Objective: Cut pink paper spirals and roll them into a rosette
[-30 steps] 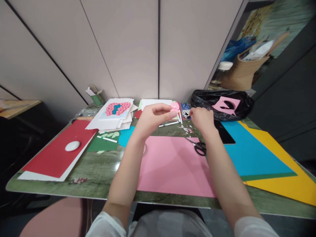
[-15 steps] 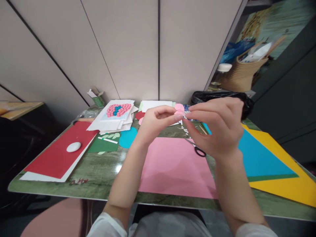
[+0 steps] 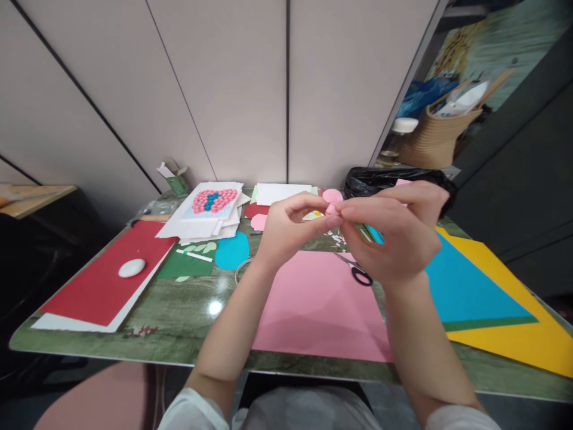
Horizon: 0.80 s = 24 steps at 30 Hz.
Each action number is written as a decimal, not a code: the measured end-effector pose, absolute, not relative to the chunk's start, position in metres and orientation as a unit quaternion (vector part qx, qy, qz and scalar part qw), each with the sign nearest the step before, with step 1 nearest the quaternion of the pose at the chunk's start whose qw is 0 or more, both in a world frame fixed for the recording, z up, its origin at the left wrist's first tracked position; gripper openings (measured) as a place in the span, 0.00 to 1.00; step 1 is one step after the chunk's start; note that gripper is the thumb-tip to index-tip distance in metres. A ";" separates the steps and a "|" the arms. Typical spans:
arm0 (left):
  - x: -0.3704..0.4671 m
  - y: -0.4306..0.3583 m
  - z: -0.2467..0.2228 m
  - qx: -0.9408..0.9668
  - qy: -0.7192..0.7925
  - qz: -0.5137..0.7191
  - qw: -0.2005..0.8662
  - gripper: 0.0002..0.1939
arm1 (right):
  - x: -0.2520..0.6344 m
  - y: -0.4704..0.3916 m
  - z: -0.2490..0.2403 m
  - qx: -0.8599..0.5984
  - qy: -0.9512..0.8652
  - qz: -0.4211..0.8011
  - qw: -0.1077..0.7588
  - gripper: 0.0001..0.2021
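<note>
Small pink paper pieces [image 3: 333, 196] are pinched between the fingertips of both hands, above the back edge of a large pink sheet [image 3: 320, 310]. My left hand [image 3: 295, 224] grips them from the left with thumb and forefinger. From the right, my right hand [image 3: 394, 230] pinches the same pieces, and a bit of pink shows behind its knuckles. Black-handled scissors [image 3: 359, 273] lie on the pink sheet's right back corner, just under my right hand. The exact shape of the part between the fingers is hidden.
Left are a red sheet [image 3: 98, 280] with a white oval object [image 3: 132, 268], green paper [image 3: 192, 269], a blue cutout [image 3: 231, 251] and stacked white sheets with pink-and-blue artwork [image 3: 215, 201]. Blue [image 3: 470, 286] and yellow sheets [image 3: 537, 328] lie right. A black bag [image 3: 371, 179] sits behind.
My right hand's fingers have closed in on the pink pieces, which moved slightly right. A pink bit now shows behind my right knuckles, and a clear ring shows beside my left wrist.
</note>
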<state>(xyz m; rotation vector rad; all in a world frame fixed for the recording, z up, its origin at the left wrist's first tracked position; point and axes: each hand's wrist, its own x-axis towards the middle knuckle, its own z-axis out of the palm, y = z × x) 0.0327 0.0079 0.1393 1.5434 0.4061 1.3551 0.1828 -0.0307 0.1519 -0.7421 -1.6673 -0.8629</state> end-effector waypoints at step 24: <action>0.036 0.001 0.135 0.693 0.157 0.657 0.253 0.06 | 0.184 -0.038 0.145 -0.379 -0.692 -0.186 0.585 0.07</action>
